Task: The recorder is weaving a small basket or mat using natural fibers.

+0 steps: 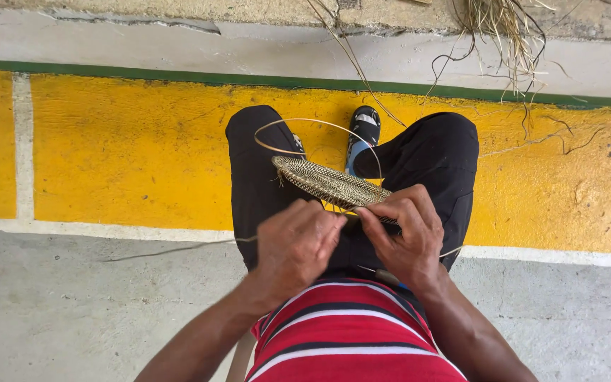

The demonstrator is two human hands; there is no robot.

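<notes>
Head view: over the seated person's lap, the right hand pinches the woven disc at its five o'clock rim; the left hand, fingers pressed together, grips a thin strand there. Mid-stitch, I'd judge; tightening needs steady tension.

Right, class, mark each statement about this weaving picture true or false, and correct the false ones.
1. Both hands, the left hand and the right hand, meet at the near edge of the flat woven disc. True.
2. The disc lies on the floor. False: it is held above the person's lap.
3. A thin loop of fibre arcs beyond the disc. True.
4. The floor band under the legs is blue. False: it is yellow.
</notes>
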